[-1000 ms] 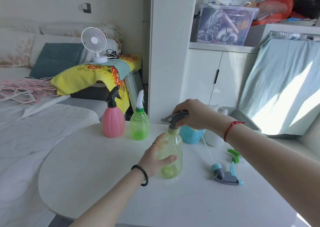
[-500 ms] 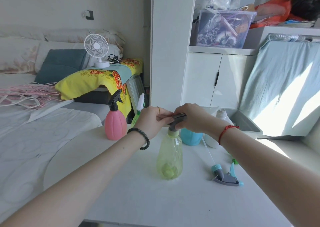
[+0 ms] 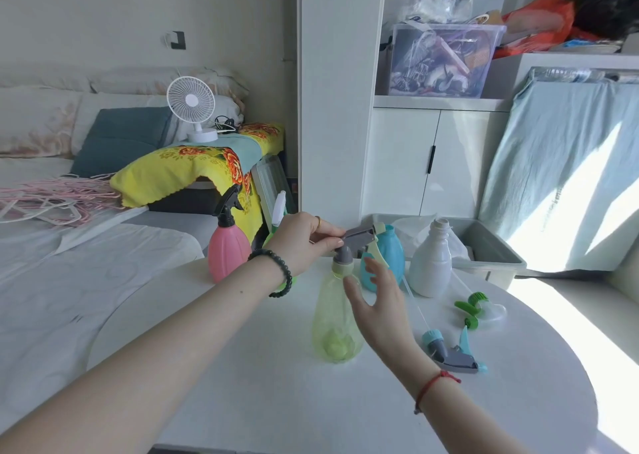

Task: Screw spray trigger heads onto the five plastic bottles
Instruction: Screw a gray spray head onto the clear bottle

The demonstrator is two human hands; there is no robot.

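Counting fitted heads: two bottles are seen capped, the pink bottle (image 3: 228,253) and a green bottle (image 3: 276,242) largely hidden behind the left hand (image 3: 304,242). A grey trigger head (image 3: 358,242) is seated on the pale yellow-green bottle (image 3: 337,318); its tightness cannot be judged. The head is pinched by the left hand. The right hand (image 3: 375,301) is held open just beside the bottle, apparently apart. The blue bottle (image 3: 387,256) and white bottle (image 3: 432,267) remain uncapped; two loose heads (image 3: 449,353) lie on the table (image 3: 242,367).
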